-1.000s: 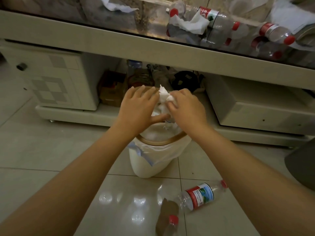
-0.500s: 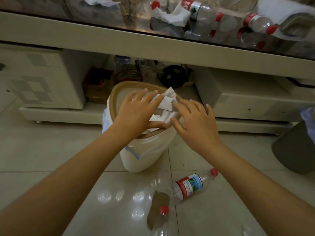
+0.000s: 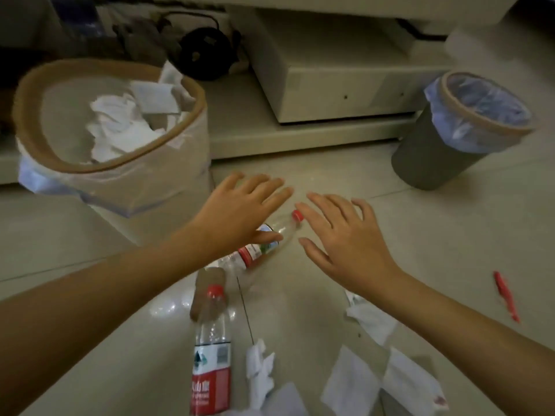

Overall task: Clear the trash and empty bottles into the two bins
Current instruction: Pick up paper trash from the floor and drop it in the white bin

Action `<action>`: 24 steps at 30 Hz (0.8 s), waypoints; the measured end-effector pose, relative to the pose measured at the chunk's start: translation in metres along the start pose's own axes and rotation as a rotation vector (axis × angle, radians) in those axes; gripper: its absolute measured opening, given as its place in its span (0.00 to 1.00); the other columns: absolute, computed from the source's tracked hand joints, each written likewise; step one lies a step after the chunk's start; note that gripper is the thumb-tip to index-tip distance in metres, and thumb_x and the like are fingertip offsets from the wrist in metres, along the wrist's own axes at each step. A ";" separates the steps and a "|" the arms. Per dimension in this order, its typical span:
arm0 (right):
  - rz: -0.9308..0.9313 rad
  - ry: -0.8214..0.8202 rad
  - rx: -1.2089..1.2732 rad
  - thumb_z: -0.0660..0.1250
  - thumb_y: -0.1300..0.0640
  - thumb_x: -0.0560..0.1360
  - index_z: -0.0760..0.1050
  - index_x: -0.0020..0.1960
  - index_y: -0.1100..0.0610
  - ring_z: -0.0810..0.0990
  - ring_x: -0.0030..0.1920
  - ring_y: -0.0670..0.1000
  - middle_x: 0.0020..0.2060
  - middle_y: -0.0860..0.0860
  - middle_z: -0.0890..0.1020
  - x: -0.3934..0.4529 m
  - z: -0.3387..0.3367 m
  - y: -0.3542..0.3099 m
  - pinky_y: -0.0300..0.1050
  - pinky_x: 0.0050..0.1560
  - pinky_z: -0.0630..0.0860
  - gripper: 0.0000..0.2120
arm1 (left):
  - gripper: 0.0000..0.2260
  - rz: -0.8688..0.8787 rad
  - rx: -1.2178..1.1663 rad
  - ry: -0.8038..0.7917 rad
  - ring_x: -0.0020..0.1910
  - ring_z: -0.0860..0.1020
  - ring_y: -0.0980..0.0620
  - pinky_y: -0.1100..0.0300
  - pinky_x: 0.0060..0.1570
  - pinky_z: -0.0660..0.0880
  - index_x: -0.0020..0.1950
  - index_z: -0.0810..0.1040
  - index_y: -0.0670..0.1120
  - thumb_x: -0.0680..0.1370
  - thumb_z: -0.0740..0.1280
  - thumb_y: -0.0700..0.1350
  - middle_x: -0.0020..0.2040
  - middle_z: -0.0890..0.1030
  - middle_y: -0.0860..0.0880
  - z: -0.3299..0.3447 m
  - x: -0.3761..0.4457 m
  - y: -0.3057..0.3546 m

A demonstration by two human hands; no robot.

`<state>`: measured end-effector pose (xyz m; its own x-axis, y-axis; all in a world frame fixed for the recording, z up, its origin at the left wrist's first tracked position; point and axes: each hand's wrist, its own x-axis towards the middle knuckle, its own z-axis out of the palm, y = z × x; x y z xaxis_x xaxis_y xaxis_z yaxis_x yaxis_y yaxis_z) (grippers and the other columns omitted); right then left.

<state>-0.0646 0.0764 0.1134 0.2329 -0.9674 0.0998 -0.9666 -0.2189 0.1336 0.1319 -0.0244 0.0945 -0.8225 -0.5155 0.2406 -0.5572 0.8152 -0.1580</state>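
Both hands are flat with fingers spread, holding nothing. The left hand (image 3: 240, 214) and right hand (image 3: 345, 235) hover over a bottle (image 3: 264, 244) lying on the floor (image 3: 435, 235), between the white bin (image 3: 144, 187) and grey bin (image 3: 435, 157).

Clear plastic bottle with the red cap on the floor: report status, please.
Left hand open, over clear plastic bottle with red cap; right hand open beside it. Bottle lying on floor, not gripped. White bin with brown rim holds tissues. Nothing blocking.
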 end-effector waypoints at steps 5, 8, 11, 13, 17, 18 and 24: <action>0.080 -0.178 -0.001 0.56 0.43 0.77 0.68 0.71 0.54 0.74 0.64 0.58 0.68 0.56 0.73 -0.077 0.040 0.026 0.60 0.61 0.68 0.26 | 0.34 0.199 0.017 -0.031 0.65 0.73 0.43 0.45 0.61 0.70 0.72 0.68 0.46 0.72 0.63 0.64 0.69 0.72 0.44 0.036 0.003 0.062; 0.181 -0.269 0.033 0.53 0.43 0.76 0.70 0.69 0.53 0.75 0.63 0.58 0.66 0.55 0.75 -0.119 0.065 0.038 0.61 0.61 0.69 0.26 | 0.34 0.246 -0.049 -0.052 0.63 0.75 0.42 0.45 0.60 0.71 0.71 0.70 0.46 0.71 0.68 0.63 0.67 0.74 0.43 0.057 0.009 0.094; 0.273 -0.309 0.037 0.54 0.43 0.76 0.70 0.68 0.53 0.76 0.61 0.59 0.64 0.56 0.76 -0.155 0.089 0.045 0.61 0.59 0.69 0.25 | 0.35 0.261 -0.065 -0.135 0.64 0.75 0.43 0.47 0.59 0.72 0.71 0.70 0.47 0.70 0.68 0.65 0.67 0.74 0.44 0.078 0.015 0.125; 0.314 -0.338 0.033 0.54 0.42 0.75 0.69 0.67 0.54 0.77 0.60 0.60 0.63 0.57 0.76 -0.174 0.102 0.050 0.62 0.58 0.70 0.25 | 0.36 0.270 -0.085 -0.167 0.62 0.76 0.44 0.48 0.56 0.74 0.69 0.72 0.47 0.67 0.71 0.65 0.66 0.75 0.45 0.090 0.021 0.145; 0.372 -0.440 0.039 0.53 0.43 0.74 0.71 0.66 0.55 0.77 0.60 0.61 0.63 0.58 0.76 -0.200 0.120 0.058 0.66 0.58 0.70 0.26 | 0.39 0.296 -0.142 -0.251 0.63 0.75 0.43 0.48 0.56 0.74 0.70 0.71 0.49 0.63 0.75 0.63 0.68 0.74 0.45 0.115 0.033 0.182; 0.393 -0.464 0.053 0.53 0.43 0.74 0.72 0.66 0.54 0.77 0.61 0.61 0.64 0.59 0.76 -0.206 0.123 0.059 0.66 0.58 0.70 0.26 | 0.40 0.293 -0.144 -0.278 0.65 0.73 0.43 0.47 0.58 0.73 0.72 0.68 0.50 0.64 0.75 0.63 0.70 0.72 0.45 0.121 0.037 0.191; 0.478 -0.480 0.124 0.54 0.42 0.73 0.67 0.68 0.52 0.76 0.62 0.60 0.64 0.58 0.76 -0.225 0.138 0.064 0.67 0.58 0.69 0.26 | 0.40 0.241 -0.269 -0.563 0.76 0.49 0.39 0.45 0.70 0.59 0.78 0.42 0.54 0.75 0.62 0.64 0.78 0.44 0.43 0.150 0.063 0.235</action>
<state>-0.1941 0.2625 -0.0366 -0.2679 -0.9044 -0.3321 -0.9631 0.2607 0.0671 -0.0683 0.0952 -0.0710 -0.8953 -0.3106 -0.3195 -0.3625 0.9246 0.1168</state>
